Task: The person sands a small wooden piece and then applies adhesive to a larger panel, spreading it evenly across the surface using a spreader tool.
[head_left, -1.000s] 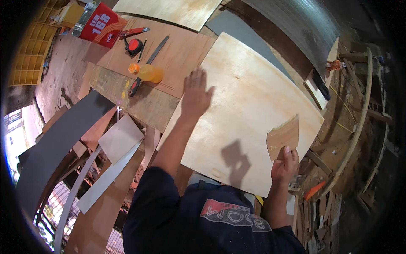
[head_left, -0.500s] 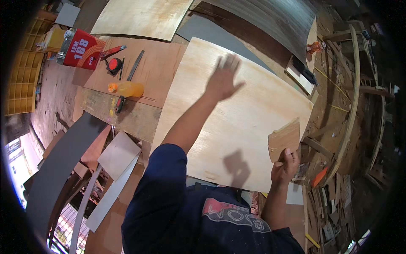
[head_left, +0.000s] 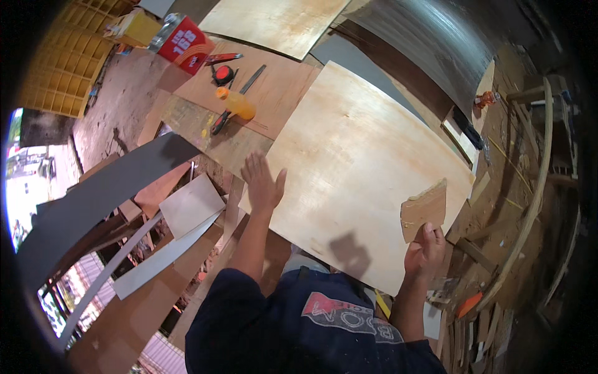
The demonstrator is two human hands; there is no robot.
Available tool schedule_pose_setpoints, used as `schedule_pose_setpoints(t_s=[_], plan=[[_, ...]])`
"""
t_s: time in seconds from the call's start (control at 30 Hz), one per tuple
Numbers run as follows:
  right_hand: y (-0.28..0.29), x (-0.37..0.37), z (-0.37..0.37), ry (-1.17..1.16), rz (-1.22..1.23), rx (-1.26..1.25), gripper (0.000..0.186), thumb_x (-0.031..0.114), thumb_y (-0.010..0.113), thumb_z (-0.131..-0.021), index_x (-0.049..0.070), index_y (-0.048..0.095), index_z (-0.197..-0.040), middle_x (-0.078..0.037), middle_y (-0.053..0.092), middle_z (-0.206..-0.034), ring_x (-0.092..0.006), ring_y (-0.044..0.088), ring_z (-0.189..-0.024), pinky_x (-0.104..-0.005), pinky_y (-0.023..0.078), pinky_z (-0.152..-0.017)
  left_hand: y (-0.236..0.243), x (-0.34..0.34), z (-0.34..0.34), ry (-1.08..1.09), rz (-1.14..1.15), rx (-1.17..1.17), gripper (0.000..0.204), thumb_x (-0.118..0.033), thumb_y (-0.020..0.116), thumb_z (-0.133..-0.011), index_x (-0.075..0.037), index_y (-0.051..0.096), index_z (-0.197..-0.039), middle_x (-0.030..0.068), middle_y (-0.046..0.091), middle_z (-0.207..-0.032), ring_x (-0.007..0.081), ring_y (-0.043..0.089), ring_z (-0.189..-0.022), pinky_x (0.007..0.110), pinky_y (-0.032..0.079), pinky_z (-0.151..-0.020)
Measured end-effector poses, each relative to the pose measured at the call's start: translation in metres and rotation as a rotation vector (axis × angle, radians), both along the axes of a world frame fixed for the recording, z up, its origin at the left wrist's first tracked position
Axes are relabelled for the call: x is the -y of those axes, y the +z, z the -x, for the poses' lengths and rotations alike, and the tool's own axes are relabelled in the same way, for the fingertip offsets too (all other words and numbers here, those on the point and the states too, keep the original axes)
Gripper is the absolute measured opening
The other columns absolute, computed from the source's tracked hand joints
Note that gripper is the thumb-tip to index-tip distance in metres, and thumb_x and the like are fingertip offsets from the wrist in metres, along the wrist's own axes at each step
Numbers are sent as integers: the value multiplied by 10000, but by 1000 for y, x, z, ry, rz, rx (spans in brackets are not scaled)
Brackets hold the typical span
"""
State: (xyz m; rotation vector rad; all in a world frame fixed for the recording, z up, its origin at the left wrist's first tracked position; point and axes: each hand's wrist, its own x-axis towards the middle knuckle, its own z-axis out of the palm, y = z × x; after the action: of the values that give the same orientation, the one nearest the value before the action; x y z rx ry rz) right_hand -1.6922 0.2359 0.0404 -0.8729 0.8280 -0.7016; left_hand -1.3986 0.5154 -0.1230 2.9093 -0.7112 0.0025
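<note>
A large pale plywood sheet (head_left: 349, 156) lies in front of me, its surface slightly shiny. My left hand (head_left: 263, 184) is over the sheet's left edge, palm down with the fingers stretched out and the thumb apart, holding nothing. Whether it touches the wood I cannot tell. At the sheet's right side, my right hand (head_left: 425, 250) pinches a small thin piece of plywood (head_left: 425, 209) between thumb and fingers. This piece has an uneven top edge with yellowish residue, is held up off the sheet, and casts a shadow to its left.
Beyond my left hand lie an orange bottle (head_left: 240, 105), a black-and-red tool handle (head_left: 220, 122), a tape measure (head_left: 222, 75), a red utility knife (head_left: 223, 58) and a red can (head_left: 182, 45). A black brush (head_left: 471, 128) rests at the right. Offcuts (head_left: 192, 206) stand at the left.
My left hand has moved from the sheet's upper middle to its near left edge. The right hand still holds the plywood piece. The view has turned, shifting the surroundings rightward.
</note>
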Motion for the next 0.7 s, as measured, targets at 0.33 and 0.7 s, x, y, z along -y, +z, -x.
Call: schedule_pose_setpoints(t_s=[0.33, 0.7], plan=[[18, -2, 98, -2, -6, 65, 155, 96, 667, -982, -34, 677, -1066, -43, 677, -970, -127, 597, -862, -297, 467, -812, -33, -163, 178, 518, 191, -47, 601, -371, 552, -1029, 64, 490, -1439, 339, 438, -1498, 530, 302, -1461, 612, 181, -1228], [35, -8, 167, 94, 100, 202, 203, 116, 665, -991, -67, 704, -1069, -57, 701, -996, -121, 616, -926, -301, 469, -871, -3, -34, 254, -154, 57, -139, 793, -484, 520, -1014, 3, 295, -1597, 249, 261, -1660, 443, 191, -1550, 611, 181, -1232]])
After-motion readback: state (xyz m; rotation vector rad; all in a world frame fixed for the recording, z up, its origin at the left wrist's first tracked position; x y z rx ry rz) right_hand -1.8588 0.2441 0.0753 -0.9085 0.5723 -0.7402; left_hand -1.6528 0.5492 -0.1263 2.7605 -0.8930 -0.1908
